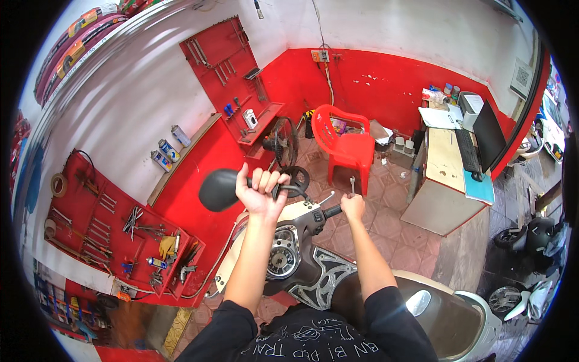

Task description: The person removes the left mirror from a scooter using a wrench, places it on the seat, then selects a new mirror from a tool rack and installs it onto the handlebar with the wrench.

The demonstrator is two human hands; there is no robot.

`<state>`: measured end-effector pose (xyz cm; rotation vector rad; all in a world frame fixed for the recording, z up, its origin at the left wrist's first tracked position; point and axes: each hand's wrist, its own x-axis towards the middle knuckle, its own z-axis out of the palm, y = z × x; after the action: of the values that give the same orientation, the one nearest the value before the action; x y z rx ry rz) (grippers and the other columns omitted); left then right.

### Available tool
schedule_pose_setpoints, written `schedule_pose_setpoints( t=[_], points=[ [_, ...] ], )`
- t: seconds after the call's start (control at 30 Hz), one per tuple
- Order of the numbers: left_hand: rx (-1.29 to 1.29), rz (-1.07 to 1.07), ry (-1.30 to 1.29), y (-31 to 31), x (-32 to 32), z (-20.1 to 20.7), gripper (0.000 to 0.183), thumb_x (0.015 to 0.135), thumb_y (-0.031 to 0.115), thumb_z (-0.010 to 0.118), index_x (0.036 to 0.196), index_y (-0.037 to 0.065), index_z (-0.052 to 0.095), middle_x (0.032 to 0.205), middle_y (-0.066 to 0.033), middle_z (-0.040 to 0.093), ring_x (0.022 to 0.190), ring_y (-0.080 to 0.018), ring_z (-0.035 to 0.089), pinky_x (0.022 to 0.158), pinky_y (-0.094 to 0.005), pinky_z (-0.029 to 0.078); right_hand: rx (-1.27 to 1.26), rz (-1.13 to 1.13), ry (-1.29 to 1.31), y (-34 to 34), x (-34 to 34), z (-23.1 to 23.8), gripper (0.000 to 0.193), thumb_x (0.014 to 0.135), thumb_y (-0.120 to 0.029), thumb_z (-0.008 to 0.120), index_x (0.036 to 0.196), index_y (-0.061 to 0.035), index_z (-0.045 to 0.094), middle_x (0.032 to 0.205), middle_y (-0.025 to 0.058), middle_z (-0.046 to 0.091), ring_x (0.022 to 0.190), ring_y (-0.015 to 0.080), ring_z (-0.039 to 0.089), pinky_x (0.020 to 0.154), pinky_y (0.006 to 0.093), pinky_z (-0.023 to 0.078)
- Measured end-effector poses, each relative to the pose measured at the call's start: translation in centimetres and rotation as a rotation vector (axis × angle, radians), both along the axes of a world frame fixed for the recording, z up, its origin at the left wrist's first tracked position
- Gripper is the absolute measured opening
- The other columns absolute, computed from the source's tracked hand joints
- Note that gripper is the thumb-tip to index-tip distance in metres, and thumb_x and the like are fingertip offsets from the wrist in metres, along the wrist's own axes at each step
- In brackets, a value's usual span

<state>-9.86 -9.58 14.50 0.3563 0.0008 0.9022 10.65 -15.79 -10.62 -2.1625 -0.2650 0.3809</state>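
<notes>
A black rear-view mirror (218, 190) stands out to the left of the scooter's handlebar. My left hand (263, 192) is closed at the mirror's stem, its fingers curled and partly covering it. Just past the end of the rubber handlebar grip (332, 211), my right hand (353, 206) is closed around a small metal wrench (352, 181) that points up out of the fist. Between my forearms are the round instrument dial (281, 260) and the cream and dark-grey scooter body (301, 211). A silver brake lever (327, 197) sticks out ahead of the grip.
Ahead stand a red plastic chair (351, 149) and a black fan (282, 142). On the right, a desk (443, 158) carries a monitor and keyboard. Red tool boards (123, 235) with wrenches hang along the left wall. The scooter's dark seat (443, 317) extends to the lower right.
</notes>
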Motion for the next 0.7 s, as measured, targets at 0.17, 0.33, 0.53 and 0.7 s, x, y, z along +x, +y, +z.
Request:
schedule_pose_setpoints(
  t=[0.17, 0.33, 0.53, 0.7],
  points=[
    [-0.148, 0.018, 0.087, -3.2, -1.3, -2.1, 0.052, 0.09, 0.038, 0.052, 0.05, 0.018, 0.024, 0.045, 0.0055, 0.02, 0.044, -0.0103, 0.023, 0.06, -0.0292, 0.032, 0.199, 0.137, -0.267, -0.9, 2.6, -3.7, 0.034, 0.084, -0.038, 0.066, 0.091, -0.0051, 0.071, 0.089, 0.0203, 0.068, 0.089, 0.0406, 0.063, 0.082, 0.0467, 0.049],
    [-0.204, 0.073, 0.066, -4.0, -3.9, -4.5, 0.052, 0.09, 0.038, 0.051, 0.05, 0.019, 0.023, 0.045, 0.0052, 0.02, 0.044, -0.0097, 0.023, 0.061, -0.0291, 0.031, 0.519, 0.178, -0.413, -7.2, -3.2, -2.0, 0.029, 0.099, -0.026, 0.054, 0.111, -0.0041, 0.069, 0.079, 0.0098, 0.063, 0.075, 0.0226, 0.059, 0.069, 0.0342, 0.046],
    [-0.065, -0.019, 0.08, -6.1, -2.6, -4.8, 0.05, 0.091, 0.037, 0.048, 0.051, 0.019, 0.026, 0.046, 0.0046, 0.021, 0.045, -0.0098, 0.023, 0.063, -0.0306, 0.032, 0.89, 0.406, 0.76, -18.3, -11.6, 6.3, 0.031, 0.104, -0.029, 0.045, 0.115, -0.0034, 0.06, 0.072, -0.0006, 0.056, 0.062, 0.0072, 0.049, 0.058, 0.0235, 0.04],
    [0.005, -0.102, 0.135, -7.5, -1.9, -4.7, 0.047, 0.093, 0.035, 0.047, 0.053, 0.019, 0.027, 0.047, 0.0045, 0.021, 0.046, -0.0103, 0.022, 0.063, -0.0314, 0.032, 0.912, 0.141, 0.79, -22.3, -15.4, 5.8, 0.025, 0.103, -0.028, 0.048, 0.105, -0.0041, 0.058, 0.078, 0.0008, 0.057, 0.067, 0.0092, 0.052, 0.062, 0.0233, 0.041]
  ],
)
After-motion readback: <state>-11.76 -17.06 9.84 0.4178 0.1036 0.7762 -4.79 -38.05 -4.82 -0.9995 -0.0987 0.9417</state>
